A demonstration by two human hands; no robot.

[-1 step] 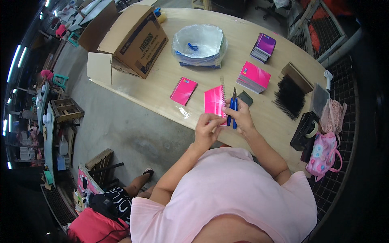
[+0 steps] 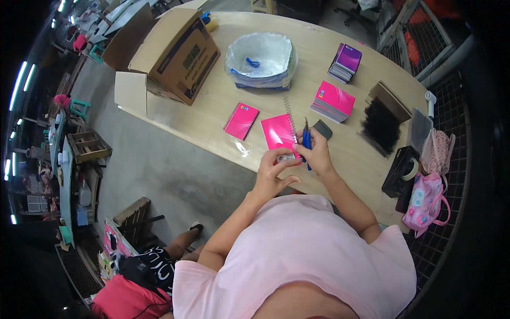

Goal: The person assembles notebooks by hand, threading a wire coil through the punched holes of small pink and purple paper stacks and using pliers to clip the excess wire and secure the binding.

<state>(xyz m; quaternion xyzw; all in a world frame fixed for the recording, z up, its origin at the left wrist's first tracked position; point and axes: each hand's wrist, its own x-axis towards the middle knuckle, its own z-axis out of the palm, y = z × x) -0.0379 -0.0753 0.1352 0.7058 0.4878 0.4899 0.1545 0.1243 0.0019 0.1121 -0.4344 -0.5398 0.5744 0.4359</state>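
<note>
A pink spiral notebook [image 2: 276, 132] lies at the table's front edge, with a length of wire coil [image 2: 287, 107] sticking out past its far end. My left hand [image 2: 270, 176] is at the notebook's near end, fingers stretched over its lower edge and thumb held apart. In my right hand [image 2: 320, 155] are blue-handled cutting pliers [image 2: 306, 139], their jaws pointing away from me beside the coiled edge. Part of the handles is hidden by my fingers. A small dark grey block-like thing [image 2: 322, 129] lies just beyond my right hand.
Another pink notebook [image 2: 241, 121] lies to the left. Behind are a plastic-lined bin [image 2: 260, 81] and an open cardboard box [image 2: 194, 69]. Pink [image 2: 332, 101] and purple notebook stacks [image 2: 346, 63], black coils [image 2: 380, 127] and a tape dispenser [image 2: 401, 170] are on the right.
The notebook has turned slightly, its far end shifting left. My left hand's pinch has loosened, its thumb now apart. The pliers have turned in my right hand, their handles looking closer together.
</note>
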